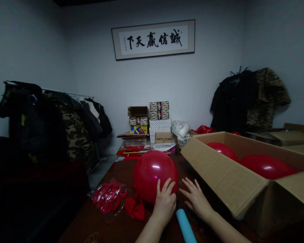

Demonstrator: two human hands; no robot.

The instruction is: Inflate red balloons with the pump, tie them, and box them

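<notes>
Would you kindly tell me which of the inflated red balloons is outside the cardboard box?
The balloon on the table, touched by the left hand; the other two sit inside the box.

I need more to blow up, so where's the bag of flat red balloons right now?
The bag of balloons lies on the table, left of the inflated balloon under the left hand.

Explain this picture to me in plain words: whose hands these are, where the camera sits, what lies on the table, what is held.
The camera sits on a person's head, looking forward and down, so both bare hands are their own. The left hand rests on an inflated red balloon on the dark table; the right hand hovers open beside it, holding nothing. A light blue tube lies between the forearms. To the left lie a clear bag of red uninflated balloons and loose red pieces. A cardboard box on the right holds more red balloons.
</notes>
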